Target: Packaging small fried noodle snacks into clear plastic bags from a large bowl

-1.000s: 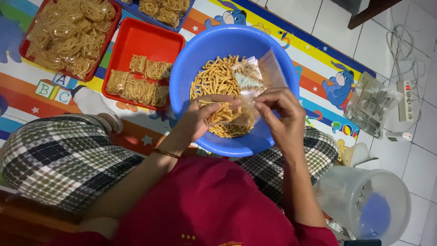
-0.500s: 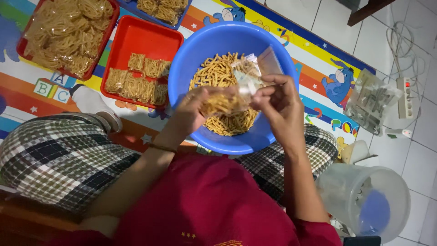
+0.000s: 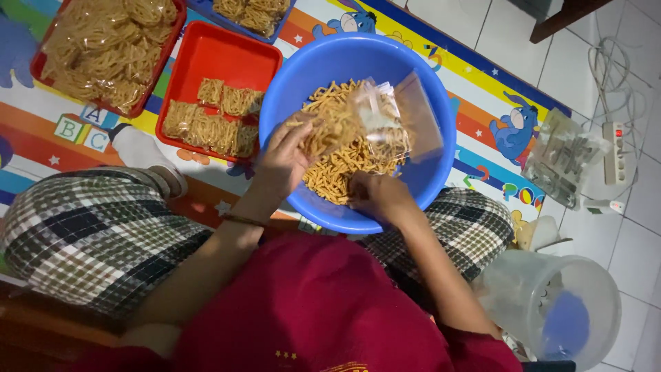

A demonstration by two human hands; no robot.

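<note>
Head view looks straight down on a person seated on a colourful play mat [image 3: 475, 103], a blue basin [image 3: 420, 179] set between the knees. Clear plastic bag [image 3: 385, 120] lies tilted over the heap of yellow snack sticks [image 3: 337, 169] inside the basin, its open mouth toward nine o'clock. Left hand [image 3: 286, 158] sits at the bag's nine o'clock, its grip clamped on the bag's edge together with a bunch of sticks, forearm running down toward seven o'clock with a thin bracelet at the wrist. Right hand [image 3: 375, 196] rests at the bag's six o'clock, low in the heap near the basin's near rim, knuckles up; its grip is curled into the sticks, and whether it is closed on any I cannot tell. Beyond the basin at ten o'clock stands a red tray [image 3: 234, 62] with filled packets, and a clear lidded tub [image 3: 558, 317] lies at four o'clock on the tiled floor.
</note>
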